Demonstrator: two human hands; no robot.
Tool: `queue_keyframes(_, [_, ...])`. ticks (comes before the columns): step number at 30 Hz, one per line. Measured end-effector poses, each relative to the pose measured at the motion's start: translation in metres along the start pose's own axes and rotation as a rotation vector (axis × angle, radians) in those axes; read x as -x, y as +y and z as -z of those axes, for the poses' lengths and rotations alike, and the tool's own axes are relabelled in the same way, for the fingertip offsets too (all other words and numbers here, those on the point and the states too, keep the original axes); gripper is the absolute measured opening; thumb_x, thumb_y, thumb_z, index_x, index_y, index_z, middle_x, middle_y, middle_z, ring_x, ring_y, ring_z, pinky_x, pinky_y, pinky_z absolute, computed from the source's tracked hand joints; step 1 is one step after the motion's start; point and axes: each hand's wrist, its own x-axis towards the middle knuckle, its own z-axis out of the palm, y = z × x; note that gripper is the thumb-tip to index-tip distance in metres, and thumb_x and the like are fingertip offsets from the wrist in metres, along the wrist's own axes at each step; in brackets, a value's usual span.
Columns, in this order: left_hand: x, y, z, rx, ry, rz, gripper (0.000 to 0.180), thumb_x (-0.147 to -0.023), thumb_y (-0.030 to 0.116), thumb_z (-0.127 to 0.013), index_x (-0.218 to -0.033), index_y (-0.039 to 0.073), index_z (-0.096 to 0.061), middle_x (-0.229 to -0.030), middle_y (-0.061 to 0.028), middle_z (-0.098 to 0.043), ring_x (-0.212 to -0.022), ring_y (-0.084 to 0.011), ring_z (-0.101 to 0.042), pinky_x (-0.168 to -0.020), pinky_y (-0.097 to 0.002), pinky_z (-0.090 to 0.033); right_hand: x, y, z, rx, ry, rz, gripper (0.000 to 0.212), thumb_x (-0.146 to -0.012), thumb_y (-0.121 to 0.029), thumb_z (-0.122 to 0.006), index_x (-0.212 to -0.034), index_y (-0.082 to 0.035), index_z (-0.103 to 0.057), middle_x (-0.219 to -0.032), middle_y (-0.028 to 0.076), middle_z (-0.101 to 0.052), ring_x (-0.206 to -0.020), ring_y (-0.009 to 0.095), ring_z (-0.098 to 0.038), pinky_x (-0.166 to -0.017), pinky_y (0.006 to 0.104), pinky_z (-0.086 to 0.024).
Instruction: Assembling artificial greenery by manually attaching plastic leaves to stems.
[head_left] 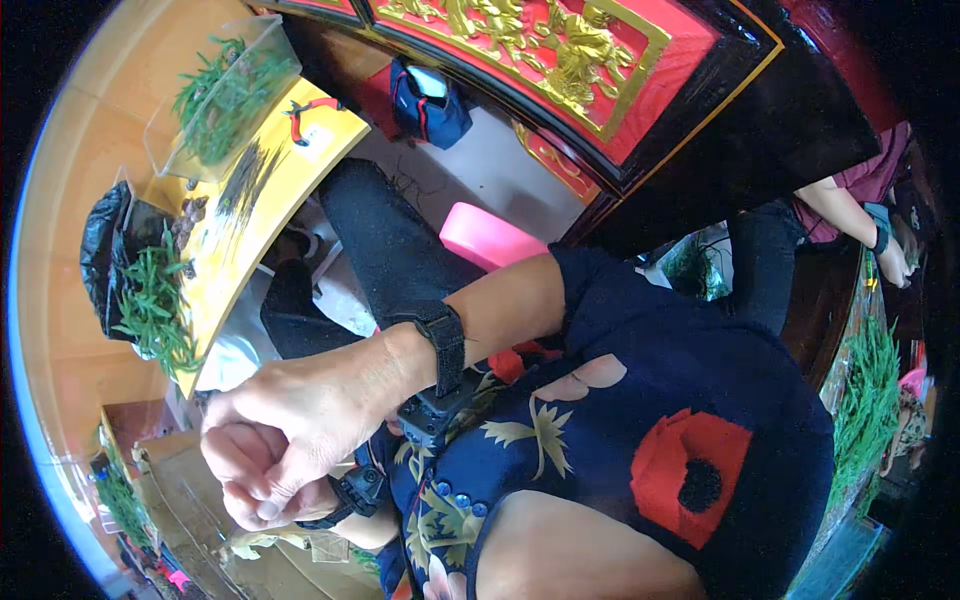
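Fingers (232, 455) of the right hand (285, 420) are curled together where it meets the left hand (315, 500) in the head view. Most of the left hand is covered, so its finger state cannot be told, nor whether anything is gripped between them. Black wrist straps (445, 350) ring both wrists, evidently to hold devices steady. Nearest work material: green sprigs (155, 300), heaped at the near left edge of the yellow tabletop (235, 255), presumably for easy reach. Dark thin stems (252, 185) lie roughly aligned, likely for picking singly. Red-handled cutters (298, 128) rest toward the far edge, apparently set aside. A clear plastic bin (285, 55), far left, seems to keep further greenery contained.
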Motion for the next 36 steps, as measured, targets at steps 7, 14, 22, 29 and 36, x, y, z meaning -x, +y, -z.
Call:
queue_keyframes(7, [0.002, 0.0, -0.017, -0.112, -0.087, 0.096, 0.026, -0.087, 0.032, -0.047, -0.081, 0.007, -0.041, -0.086, -0.0089, -0.049, -0.093, -0.0204, -0.05, -0.084, -0.0367, -0.04, 0.0, 0.014, 0.001, 0.1, 0.008, 0.021, 0.017, -0.074, -0.014, -0.066, -0.079, -0.004, -0.054, -0.076, 0.007, -0.06, -0.07, 0.018, -0.061, -0.062, 0.0293, -0.047])
queue_keyframes(14, [-0.005, 0.001, -0.018, -0.036, -0.187, 0.12, 0.029, -0.09, 0.033, -0.043, -0.074, 0.01, -0.037, -0.083, -0.0072, -0.048, -0.092, -0.0188, -0.05, -0.083, -0.0345, -0.04, -0.001, 0.013, 0.0, 0.074, 0.014, 0.042, 0.015, -0.072, -0.012, -0.067, -0.077, -0.004, -0.055, -0.074, 0.007, -0.059, -0.07, 0.018, -0.06, -0.063, 0.0293, -0.046])
queue_keyframes(22, [-0.004, -0.006, -0.032, -0.067, -0.182, 0.082, 0.032, -0.087, 0.039, -0.046, -0.074, 0.01, -0.037, -0.075, -0.0039, -0.043, -0.08, -0.0162, -0.047, -0.074, -0.0312, -0.038, 0.002, -0.004, 0.005, -0.025, -0.027, -0.09, 0.019, -0.073, -0.012, -0.07, -0.078, -0.003, -0.054, -0.078, 0.007, -0.059, -0.072, 0.016, -0.061, -0.064, 0.0281, -0.047])
queue_keyframes(29, [-0.01, -0.007, -0.034, 0.11, -0.247, 0.068, 0.028, -0.086, 0.032, -0.051, -0.073, 0.011, -0.037, -0.064, 0.0003, -0.034, -0.056, -0.0074, -0.032, -0.056, -0.0216, -0.027, -0.002, 0.012, -0.001, 0.063, 0.008, -0.081, 0.023, -0.073, -0.013, -0.072, -0.08, -0.001, -0.053, -0.076, 0.007, -0.061, -0.071, 0.014, -0.06, -0.064, 0.0252, -0.047])
queue_keyframes(36, [-0.016, 0.0, -0.029, 0.044, -0.149, 0.145, 0.026, -0.089, 0.027, -0.049, -0.073, 0.009, -0.039, -0.06, 0.001, -0.035, -0.05, -0.0061, -0.029, -0.049, -0.0212, -0.025, -0.006, 0.018, 0.0, -0.014, 0.011, -0.187, 0.027, -0.072, -0.018, -0.072, -0.082, -0.001, -0.054, -0.077, 0.008, -0.062, -0.07, 0.016, -0.06, -0.065, 0.0274, -0.047])
